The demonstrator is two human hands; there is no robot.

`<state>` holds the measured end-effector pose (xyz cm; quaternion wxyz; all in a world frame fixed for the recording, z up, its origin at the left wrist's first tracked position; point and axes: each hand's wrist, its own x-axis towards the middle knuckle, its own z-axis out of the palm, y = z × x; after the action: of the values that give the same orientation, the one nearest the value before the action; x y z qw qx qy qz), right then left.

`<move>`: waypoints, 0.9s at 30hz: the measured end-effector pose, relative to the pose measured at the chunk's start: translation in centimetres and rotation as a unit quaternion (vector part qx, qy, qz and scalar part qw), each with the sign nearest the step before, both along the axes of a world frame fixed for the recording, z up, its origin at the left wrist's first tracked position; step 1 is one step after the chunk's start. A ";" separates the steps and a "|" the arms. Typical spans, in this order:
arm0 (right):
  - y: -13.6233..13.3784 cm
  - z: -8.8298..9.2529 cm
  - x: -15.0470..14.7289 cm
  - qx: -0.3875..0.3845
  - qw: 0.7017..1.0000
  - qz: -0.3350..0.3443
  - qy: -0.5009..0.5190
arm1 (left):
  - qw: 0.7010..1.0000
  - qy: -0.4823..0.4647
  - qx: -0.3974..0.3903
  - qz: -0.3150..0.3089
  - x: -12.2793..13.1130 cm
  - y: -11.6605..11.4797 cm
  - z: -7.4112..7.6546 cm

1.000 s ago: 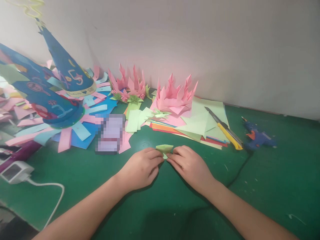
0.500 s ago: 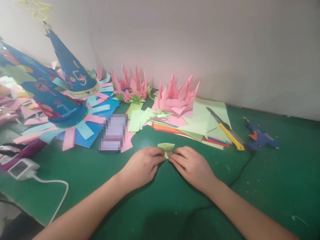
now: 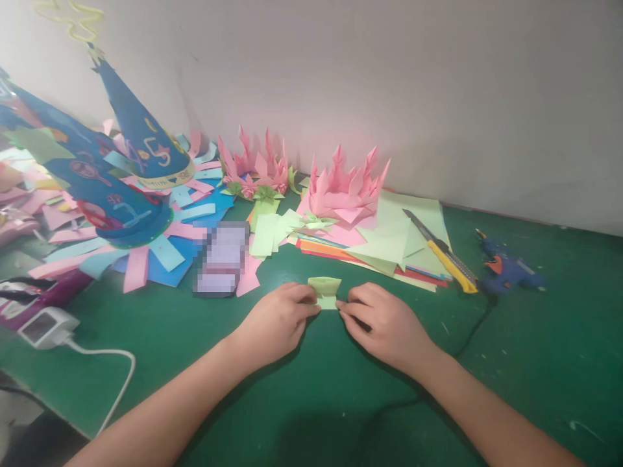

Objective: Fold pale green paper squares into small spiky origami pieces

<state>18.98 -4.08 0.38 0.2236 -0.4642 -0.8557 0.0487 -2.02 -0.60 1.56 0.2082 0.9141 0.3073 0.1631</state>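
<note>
A small folded piece of light green paper (image 3: pixel 327 293) rests on the green table (image 3: pixel 302 402) between my two hands. My left hand (image 3: pixel 280 322) pinches its left edge with thumb and fingers. On the right side, my right hand (image 3: pixel 384 324) has its bent fingertips at the paper's lower right corner; whether they grip it is hard to tell. Behind it stand two pink paper crowns (image 3: pixel 344 194), near a stack of coloured paper sheets (image 3: pixel 399 230).
A yellow utility knife (image 3: pixel 450 263) and a blue glue gun (image 3: pixel 513 272) lie at the right. To the left are a phone (image 3: pixel 222 259), blue cone hats (image 3: pixel 141 136), paper strips and a white device with a cable (image 3: pixel 48 327).
My right hand has shifted slightly right, away from the paper's middle. More of the green paper's lower part shows between my hands. My left hand has barely moved.
</note>
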 end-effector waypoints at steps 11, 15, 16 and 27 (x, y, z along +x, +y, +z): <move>0.1 0.0 0.1 -0.010 1.000 0.002 -0.003 | 0.999 -0.022 0.007 0.030 -0.7 0.6 0.0; 0.3 0.2 0.0 -0.025 1.000 0.005 0.001 | 0.999 -0.022 -0.004 0.041 -0.9 0.8 -0.1; 0.3 0.2 0.0 -0.027 1.000 0.005 0.002 | 0.999 -0.026 -0.008 0.042 -0.9 0.9 -0.1; 1.1 -0.4 -0.2 -0.062 0.992 -0.030 0.103 | 0.980 -0.087 -0.023 0.178 0.2 1.1 -1.8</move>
<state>18.81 -3.00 -0.02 0.2828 -0.4951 -0.8091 0.1422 -1.85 0.49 -0.22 0.2234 0.8220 0.4492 0.2695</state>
